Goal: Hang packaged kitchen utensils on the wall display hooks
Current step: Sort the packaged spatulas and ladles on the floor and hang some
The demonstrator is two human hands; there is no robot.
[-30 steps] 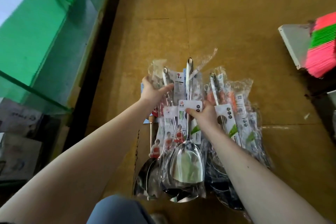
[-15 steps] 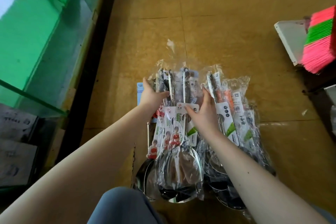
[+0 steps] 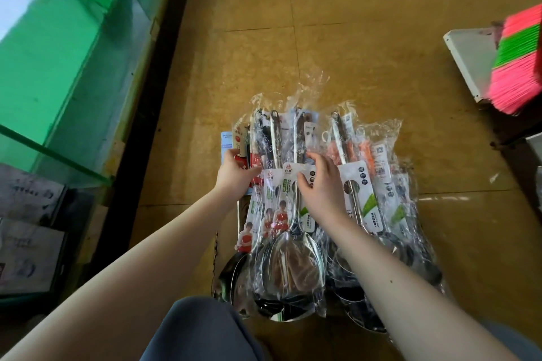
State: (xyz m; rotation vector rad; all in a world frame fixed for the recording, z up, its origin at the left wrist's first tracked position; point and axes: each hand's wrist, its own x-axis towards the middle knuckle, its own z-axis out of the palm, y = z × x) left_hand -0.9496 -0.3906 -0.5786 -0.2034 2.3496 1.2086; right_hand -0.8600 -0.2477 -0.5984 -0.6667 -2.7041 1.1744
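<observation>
Packaged utensils [image 3: 366, 184] lie piled on the floor [image 3: 322, 38] at frame centre, left hand [image 3: 234, 174] gripping the pile's left edge, right hand [image 3: 322, 184] pinching the top pack [image 3: 290, 258] by its card (no hooks in view); slick overlapping sleeves could slip or snag neighbours when lifted.

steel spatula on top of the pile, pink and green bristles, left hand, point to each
steel spatula [image 3: 293, 261]: head view, shiny blade
pink and green bristles [image 3: 516, 82]: head view, pink band
left hand [image 3: 234, 176]: head view, back of hand
</observation>
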